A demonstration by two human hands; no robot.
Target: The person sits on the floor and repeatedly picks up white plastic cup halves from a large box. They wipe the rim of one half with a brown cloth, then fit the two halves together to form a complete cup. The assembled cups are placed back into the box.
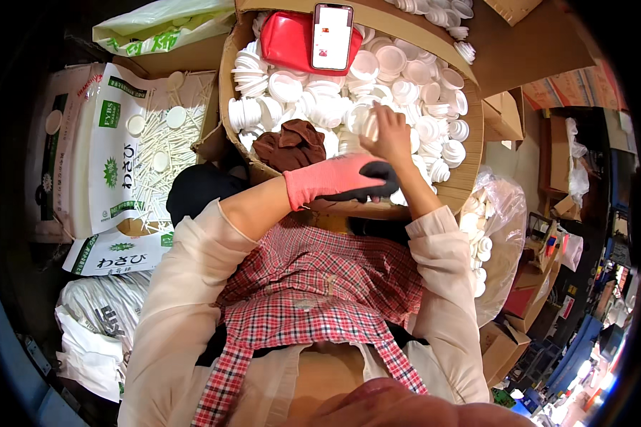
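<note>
My left hand (342, 181), in a pink glove with black-coated fingers, is at the near edge of a large cardboard box (470, 153). Its fingers look curled in, and whatever they may hold is hidden. Just beyond it, my bare right hand (392, 136) reaches over the heap with bent fingers around a white plastic cap (365, 125), slightly blurred. Many round white plastic caps (434, 128), some nested in stacks, fill the box. A crumpled brown cloth (292, 145) lies on them, left of my hands.
A red pouch (285, 43) with a phone (332, 35) leaning on it rests at the box's far side. To the left, a white printed sack (114, 142) lies beside thin white sticks (157, 181). A clear plastic bag (502, 235) of white pieces stands right.
</note>
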